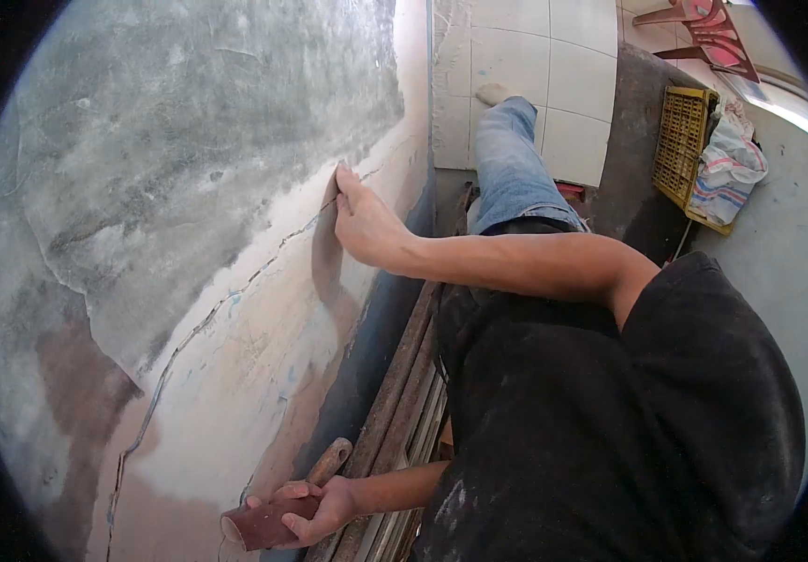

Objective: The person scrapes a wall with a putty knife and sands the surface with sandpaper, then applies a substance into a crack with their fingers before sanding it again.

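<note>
Left hand (pixel 332 509), curled, is gripping brown roll (pixel 257 527); right hand (pixel 371 228), fingers extended, is resting at cracked wall (pixel 207 244); held item indeterminable.

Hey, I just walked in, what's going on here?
Someone is at a cracked wall. Their right hand is against it, or very near, by the long crack. Their left hand grips a brown roll, with a tool handle beside it. The crack runs visibly down the wall.

Wall (pixel 189 140) L, crate (pixel 678 140) & chair (pixel 715 37) upper R, planks (pixel 387 398) btwn wall & person (pixel 610 403).
</note>
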